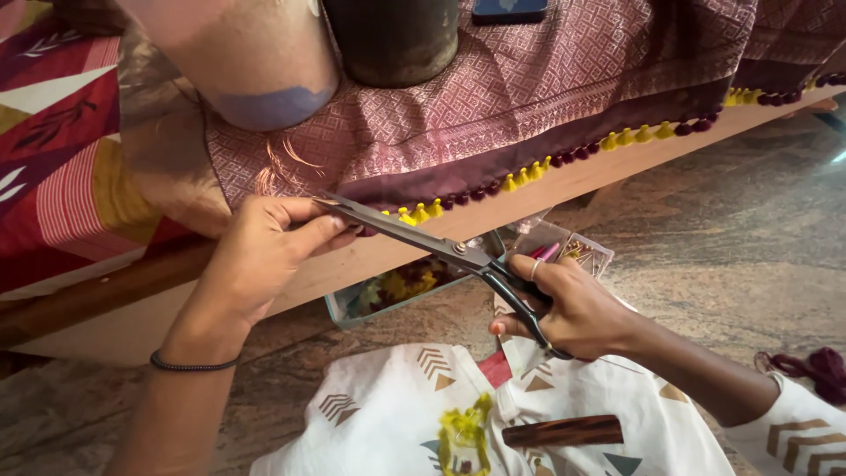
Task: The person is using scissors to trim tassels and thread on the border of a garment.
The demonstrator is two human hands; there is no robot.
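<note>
Scissors (423,240) in right hand (573,308), left hand (264,251) pinching fabric edge (441,189)

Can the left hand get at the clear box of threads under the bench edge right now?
Probably not freely: the left hand is pinching the fabric edge at the scissors tips. The clear box lies open below, with nothing between.

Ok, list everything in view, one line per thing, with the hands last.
scissors: one, dark metal, blades at the fabric's edge
fabric: one, maroon patterned, draped over the wooden ledge
tassels: a row, yellow and maroon, along the hem
box: one, clear, under the ledge
phone: one, dark, on the fabric
wristband: one, black, left wrist
left hand: pinching the hem
right hand: fingers through the scissor handles
</note>
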